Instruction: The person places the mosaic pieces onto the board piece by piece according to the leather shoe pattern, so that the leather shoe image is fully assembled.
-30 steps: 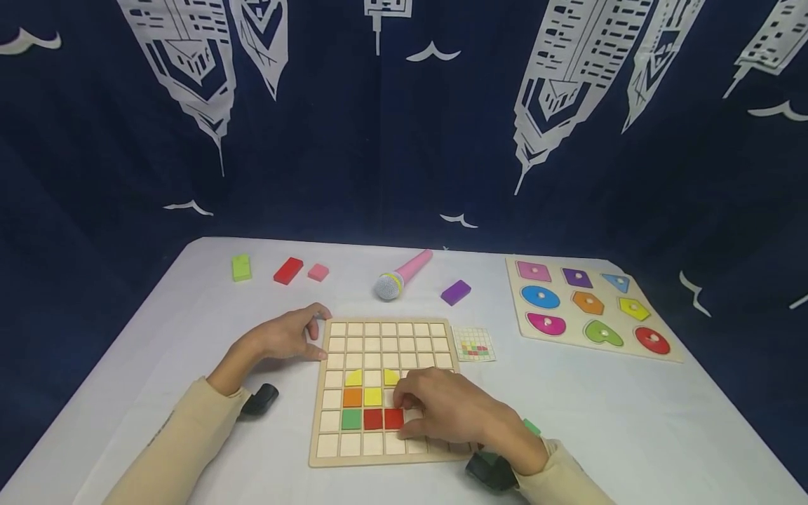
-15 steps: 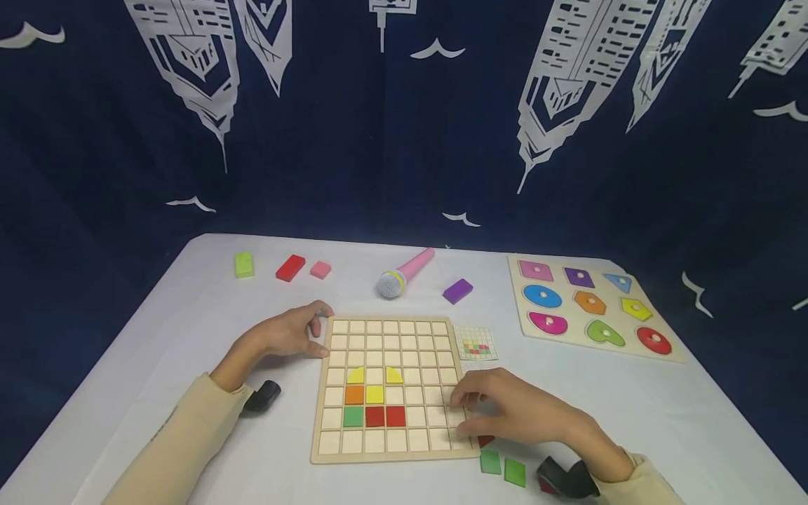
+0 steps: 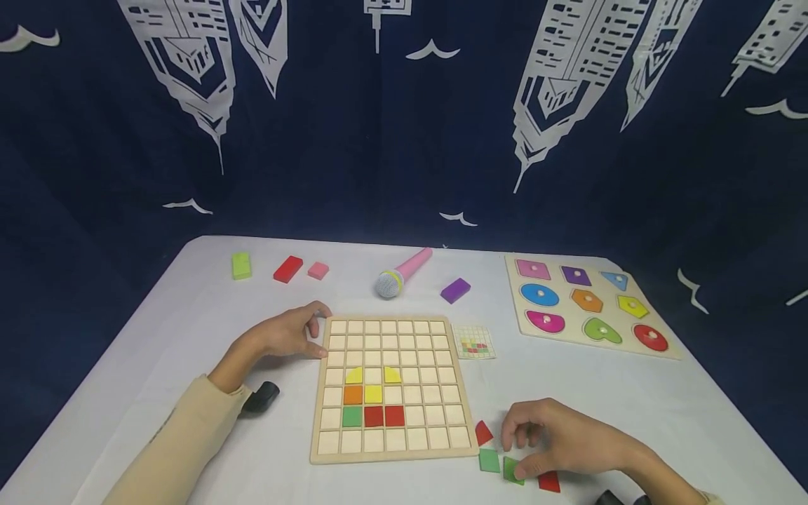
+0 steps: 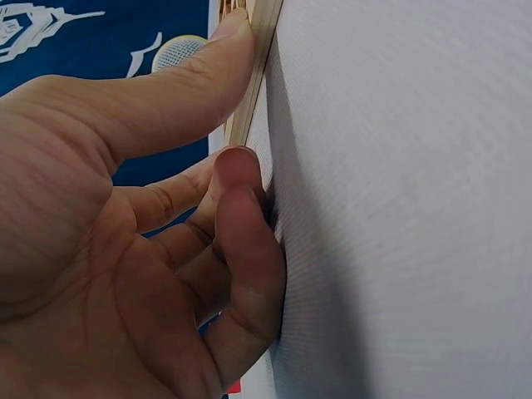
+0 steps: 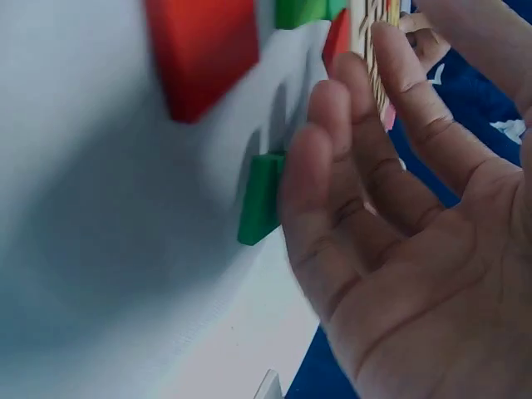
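A wooden grid board lies in front of me with several coloured square and quarter-round tiles set in its cells. My left hand rests against the board's left edge; in the left wrist view its thumb touches that edge. My right hand hovers low right of the board, fingers bent and apart, with nothing seen between them. Its thumb overlaps a green tile. Around it lie a green square tile, a red tile and another red tile. Another green tile lies by the fingers in the right wrist view.
A small pattern card lies beside the board's right edge. Behind are a pink toy microphone, a purple block, a red block, a pink block and a lime block. A shape puzzle is at the right.
My right hand has left the tiles on the board and moved right and toward me, over the loose tiles. The red tile it was at stays in its cell. My left hand has not moved.
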Demonstrator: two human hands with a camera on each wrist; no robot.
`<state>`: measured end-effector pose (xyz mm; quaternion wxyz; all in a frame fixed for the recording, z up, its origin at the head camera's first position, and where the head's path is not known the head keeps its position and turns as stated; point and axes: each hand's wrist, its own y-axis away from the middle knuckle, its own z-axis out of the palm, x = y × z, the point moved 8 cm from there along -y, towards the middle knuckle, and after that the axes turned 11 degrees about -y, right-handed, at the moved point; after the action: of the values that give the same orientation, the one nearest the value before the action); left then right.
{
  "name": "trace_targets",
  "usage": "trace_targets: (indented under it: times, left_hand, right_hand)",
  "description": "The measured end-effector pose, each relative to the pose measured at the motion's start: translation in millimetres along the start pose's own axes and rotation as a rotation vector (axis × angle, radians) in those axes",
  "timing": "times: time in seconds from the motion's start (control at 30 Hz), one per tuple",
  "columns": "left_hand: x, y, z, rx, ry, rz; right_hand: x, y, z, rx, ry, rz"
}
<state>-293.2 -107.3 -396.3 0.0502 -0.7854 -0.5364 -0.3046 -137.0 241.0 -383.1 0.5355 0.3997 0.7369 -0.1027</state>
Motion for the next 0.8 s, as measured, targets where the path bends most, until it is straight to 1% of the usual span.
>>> trace_targets:
  times: [0.07,0.23,0.3,0.37,0.47,0.57,0.7,0.8]
  left_hand:
    - [-0.7,0.3,0.7,0.000,0.001,0.001]
    - [-0.6,0.8,0.9,0.006,0.004,0.009]
    - [-0.4,0.8,1.2,0.005,0.002,0.006]
    - [-0.6,1.3,0.9,0.006,0.000,-0.001]
    - [-1.4,1.3,0.6,0.007,-0.004,-0.011]
    - [-1.6,0.6,0.9,0.004,-0.002,0.004]
    - [-0.7,0.2,1.7,-0.001,-0.001,0.032]
    - [-0.6,0.6,1.7,0.001,0.000,0.026]
  right_hand:
    - [5.3,2.0,2.7,0.021,0.029,0.052]
    - [15.3,5.4,10.3,0.100,0.163,0.207]
    - [17.3,6.6,11.5,0.128,0.219,0.250]
    - [17.1,5.9,11.7,0.142,0.254,0.268]
    - [12.7,2.7,9.3,0.162,0.311,0.252]
    - [6.2,-1.9,5.4,0.177,0.335,0.215]
    - [-11.8,-11.7,2.3,0.195,0.332,0.123]
    - [-29.6,-23.3,3.1,0.206,0.338,0.040]
